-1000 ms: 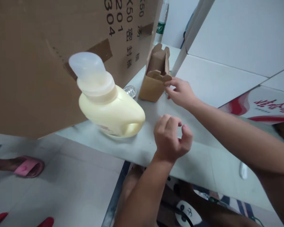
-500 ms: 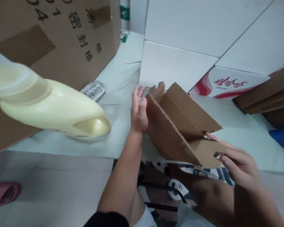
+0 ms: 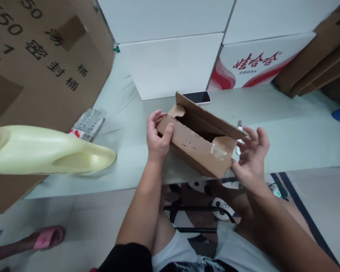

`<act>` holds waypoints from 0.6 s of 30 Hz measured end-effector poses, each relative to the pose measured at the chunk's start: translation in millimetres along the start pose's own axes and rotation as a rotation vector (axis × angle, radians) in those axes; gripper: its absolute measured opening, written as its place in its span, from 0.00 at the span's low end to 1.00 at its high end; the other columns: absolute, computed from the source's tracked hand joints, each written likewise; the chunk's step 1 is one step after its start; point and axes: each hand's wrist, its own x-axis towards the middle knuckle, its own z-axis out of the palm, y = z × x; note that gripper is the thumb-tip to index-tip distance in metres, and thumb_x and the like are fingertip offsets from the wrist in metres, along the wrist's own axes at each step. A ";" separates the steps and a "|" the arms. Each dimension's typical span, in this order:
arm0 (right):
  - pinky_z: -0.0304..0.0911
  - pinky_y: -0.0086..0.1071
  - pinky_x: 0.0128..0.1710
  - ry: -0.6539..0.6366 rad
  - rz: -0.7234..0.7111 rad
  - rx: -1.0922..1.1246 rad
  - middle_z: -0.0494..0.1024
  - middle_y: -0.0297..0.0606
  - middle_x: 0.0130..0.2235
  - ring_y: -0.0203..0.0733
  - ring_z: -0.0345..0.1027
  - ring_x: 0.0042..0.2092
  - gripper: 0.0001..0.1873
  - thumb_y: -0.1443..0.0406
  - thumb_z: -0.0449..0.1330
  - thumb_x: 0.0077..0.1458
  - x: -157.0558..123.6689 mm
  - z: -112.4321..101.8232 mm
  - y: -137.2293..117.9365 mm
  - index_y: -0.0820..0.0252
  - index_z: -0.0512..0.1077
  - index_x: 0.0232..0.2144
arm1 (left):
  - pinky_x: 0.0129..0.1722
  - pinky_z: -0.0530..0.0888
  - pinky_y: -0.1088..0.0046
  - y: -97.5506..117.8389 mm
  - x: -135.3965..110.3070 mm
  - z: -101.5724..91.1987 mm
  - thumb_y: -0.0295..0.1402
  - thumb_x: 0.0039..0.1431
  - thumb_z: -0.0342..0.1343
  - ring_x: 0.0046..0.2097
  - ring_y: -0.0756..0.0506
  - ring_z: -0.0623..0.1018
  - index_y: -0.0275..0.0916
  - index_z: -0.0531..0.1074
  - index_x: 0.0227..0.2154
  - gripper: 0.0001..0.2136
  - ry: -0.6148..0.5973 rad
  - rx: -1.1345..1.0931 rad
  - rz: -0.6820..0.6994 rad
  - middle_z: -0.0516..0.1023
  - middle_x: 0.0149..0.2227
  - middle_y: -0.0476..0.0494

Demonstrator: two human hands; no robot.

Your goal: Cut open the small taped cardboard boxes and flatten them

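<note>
At the left edge of the frame, a pale yellow bottle [image 3: 45, 149] juts in before a large printed carton [image 3: 76, 41], with a crinkled clear plastic piece [image 3: 92, 121] just beside it on the pale table [image 3: 130, 162].

At the centre, the left hand [image 3: 158, 136] clasps the left end of a small cardboard box [image 3: 195, 145], its thumb laid over the near panel and its fingers curled around the end. From this hand the box stretches rightward and down the frame: its long axis slants from upper left to lower right, so the right end sits nearer the person's body. The mouth faces up, with a long flap raised on the far side and clear tape [image 3: 218, 152] near the right end. Whether the box rests on the table or is lifted, I cannot tell.

Behind it lies a dark-faced phone [image 3: 200, 97].

The right hand [image 3: 251, 153] is nearest the box's right end, fingers spread loosely by the raised flap's corner, thumb touching the near corner. Farther right, at upper right, stands a red-and-white carton [image 3: 252, 66].
</note>
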 end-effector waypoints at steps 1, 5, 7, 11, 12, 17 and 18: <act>0.69 0.56 0.59 -0.081 0.029 0.050 0.65 0.48 0.65 0.57 0.65 0.64 0.38 0.46 0.57 0.63 -0.4 -1.3 1.4 0.41 0.50 0.69 | 0.60 0.73 0.61 -3.2 0.3 3.4 0.54 0.61 0.61 0.57 0.40 0.77 0.44 0.67 0.58 0.28 -0.014 0.018 0.056 0.75 0.57 0.37; 0.62 0.58 0.65 -0.204 0.010 0.141 0.70 0.46 0.63 0.57 0.62 0.68 0.23 0.44 0.50 0.66 -3.3 -6.5 5.0 0.45 0.70 0.54 | 0.66 0.69 0.54 -12.2 4.6 11.8 0.51 0.68 0.54 0.66 0.38 0.71 0.47 0.70 0.60 0.23 -0.095 0.114 0.240 0.67 0.66 0.36; 0.62 0.58 0.64 -0.203 0.000 0.183 0.70 0.45 0.63 0.57 0.63 0.68 0.23 0.42 0.50 0.66 -5.3 -7.0 8.3 0.46 0.72 0.50 | 0.68 0.66 0.51 -14.1 8.3 11.3 0.51 0.69 0.50 0.67 0.36 0.69 0.45 0.77 0.54 0.21 -0.167 0.170 0.292 0.68 0.66 0.37; 0.67 0.54 0.61 -0.143 0.186 0.291 0.70 0.45 0.65 0.53 0.67 0.65 0.32 0.39 0.44 0.65 -5.6 -0.7 20.7 0.43 0.61 0.63 | 0.68 0.66 0.49 -14.4 17.2 -1.0 0.54 0.66 0.52 0.66 0.35 0.71 0.43 0.83 0.45 0.23 -0.241 0.221 0.231 0.71 0.63 0.37; 0.69 0.52 0.59 -0.104 0.289 0.295 0.73 0.46 0.62 0.51 0.71 0.62 0.34 0.39 0.42 0.66 -4.6 1.8 23.5 0.45 0.59 0.65 | 0.68 0.67 0.49 -14.4 19.4 -6.3 0.54 0.65 0.54 0.65 0.35 0.72 0.43 0.83 0.45 0.23 -0.220 0.214 0.184 0.72 0.63 0.37; 0.70 0.52 0.59 -0.317 0.498 0.373 0.84 0.44 0.48 0.51 0.78 0.53 0.37 0.37 0.39 0.67 6.0 6.9 16.9 0.52 0.76 0.49 | 0.72 0.60 0.58 -19.2 31.0 -31.4 0.45 0.60 0.58 0.67 0.38 0.70 0.41 0.82 0.45 0.17 0.075 0.087 -0.115 0.76 0.60 0.40; 0.65 0.53 0.64 -0.372 0.396 0.414 0.82 0.43 0.53 0.51 0.75 0.59 0.37 0.37 0.40 0.67 8.9 5.4 11.8 0.51 0.77 0.51 | 0.71 0.62 0.62 -20.1 32.6 -32.8 0.45 0.60 0.58 0.67 0.39 0.70 0.43 0.81 0.45 0.16 0.119 0.035 -0.170 0.77 0.59 0.43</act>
